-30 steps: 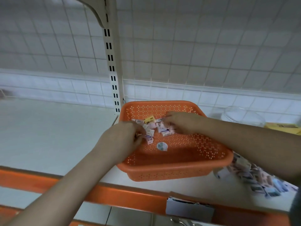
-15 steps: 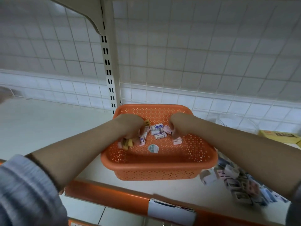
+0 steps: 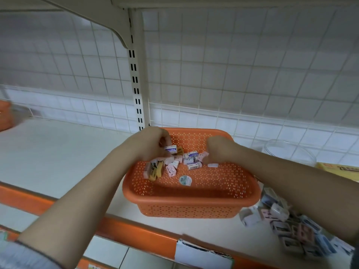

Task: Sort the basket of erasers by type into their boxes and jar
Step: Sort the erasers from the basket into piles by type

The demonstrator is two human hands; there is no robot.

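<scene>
An orange perforated basket (image 3: 194, 202) sits on the white shelf. Inside it lie several small erasers (image 3: 191, 161): white with purple labels, pink, and yellow-brown ones (image 3: 155, 169) at the left. My left hand (image 3: 149, 144) is over the basket's back left, fingers curled round a white eraser marked ERASER (image 3: 171, 149). My right hand (image 3: 219, 149) is curled in the basket at the right of the pile; what it holds is hidden. A clear jar (image 3: 291, 152) stands behind my right forearm, and a yellow box (image 3: 338, 168) lies at the far right.
A pile of boxed erasers (image 3: 287, 226) lies on the shelf right of the basket, under my right forearm. The shelf has an orange front rail (image 3: 136, 233) with a paper label (image 3: 202, 255). A slotted upright post (image 3: 136, 74) stands behind the basket. Something orange (image 3: 5, 117) is at the far left.
My left hand has risen toward the basket's back left with a white eraser in its fingers. The right hand stayed curled at the pile. The camera tilted up slightly.
</scene>
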